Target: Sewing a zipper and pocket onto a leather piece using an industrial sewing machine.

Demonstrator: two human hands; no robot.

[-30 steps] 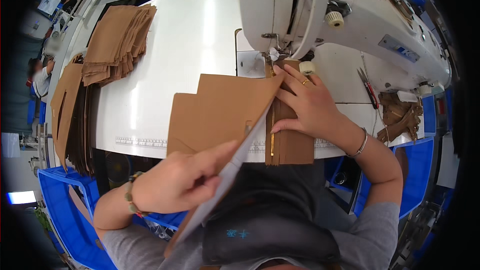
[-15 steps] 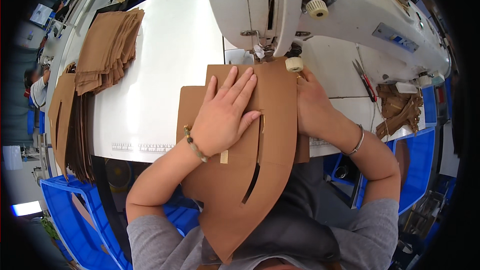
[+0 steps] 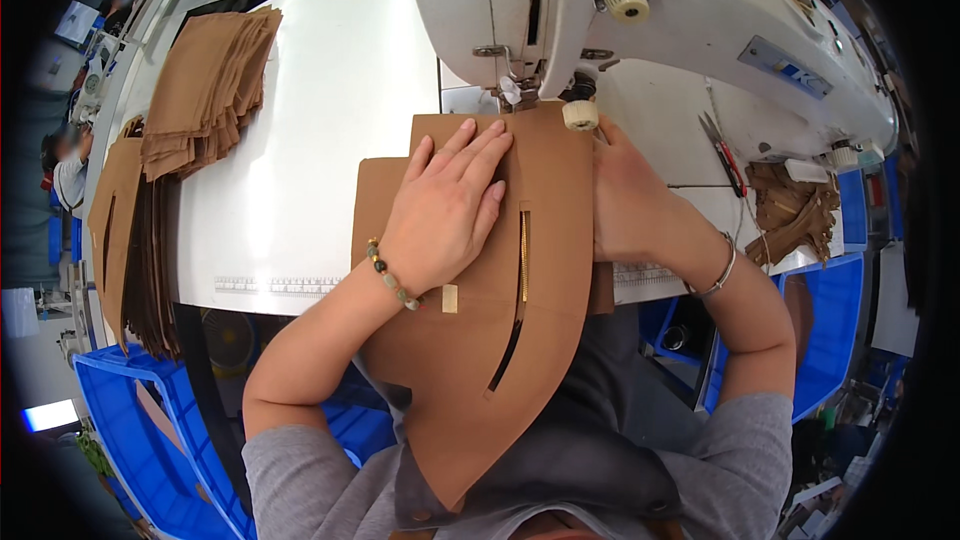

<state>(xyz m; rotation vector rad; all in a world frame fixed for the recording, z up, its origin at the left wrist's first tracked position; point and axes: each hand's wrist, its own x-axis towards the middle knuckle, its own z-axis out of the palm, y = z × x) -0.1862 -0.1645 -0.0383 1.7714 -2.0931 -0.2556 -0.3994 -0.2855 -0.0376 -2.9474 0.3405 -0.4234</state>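
My left hand [image 3: 445, 205] lies flat, fingers extended, on a large brown panel [image 3: 555, 300] with a long curved slot, in which part of a gold zipper [image 3: 524, 255] shows, and a small light tab [image 3: 449, 298]. The panel's top edge sits at the needle and foot of a white sewing machine [image 3: 700, 30]. My right hand [image 3: 628, 205] is at the panel's right edge, its fingers mostly hidden by the panel and the machine's knob, beside a brown strip [image 3: 602, 290] lying under the panel.
Brown piece stacks [image 3: 200, 90] sit left on the white table [image 3: 300, 60]. Red-handled scissors [image 3: 722, 155] and brown scraps [image 3: 785, 210] lie right. Blue bins [image 3: 140, 400] flank the table's near side. A co-worker [image 3: 70, 170] is at the far left.
The panel, lifted and folded back a second ago, lies flat over the zipper strip. My left hand has moved up onto it and flattened; the right hand's fingers are now covered.
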